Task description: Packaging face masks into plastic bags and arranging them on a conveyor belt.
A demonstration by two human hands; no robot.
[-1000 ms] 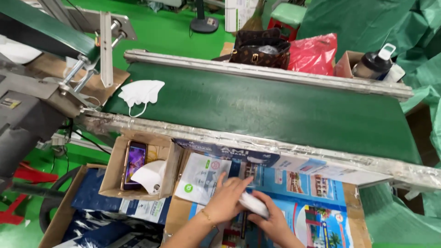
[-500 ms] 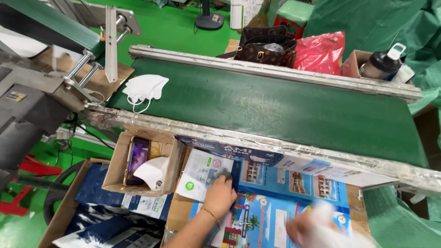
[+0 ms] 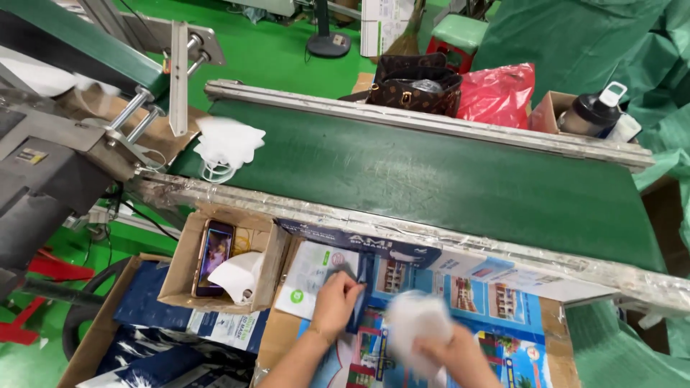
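Left hand: the left hand (image 3: 335, 300) rests at the edge of a white printed packet (image 3: 310, 269) lying in an open cardboard carton of flat colourful printed boxes (image 3: 496, 305); its fingers curl onto the packet, pinching its corner.
Right hand: the right hand (image 3: 449, 356) grips a soft white mask-like piece (image 3: 417, 323), blurred by motion, so the exact hold is hard to judge.
Where the white piece is: low in the view, above the carton, just right of the left hand.
Belt: a dark green conveyor belt (image 3: 431, 179) with metal side rails runs across the view; a white face mask with ear loops (image 3: 226, 144) lies on it near its left end, well apart from both hands.
Beside the carton: a small brown cardboard box (image 3: 188, 267) holding a phone (image 3: 213, 253) and a crumpled white tissue (image 3: 238, 274).
Far side: a brown patterned handbag (image 3: 417, 85), a red plastic bag (image 3: 499, 93), a black bottle with a white cap (image 3: 591, 111).
Risk: the limp white piece may slip or fold from a hasty grip, and its loops could snag on the carton edge or the rail.
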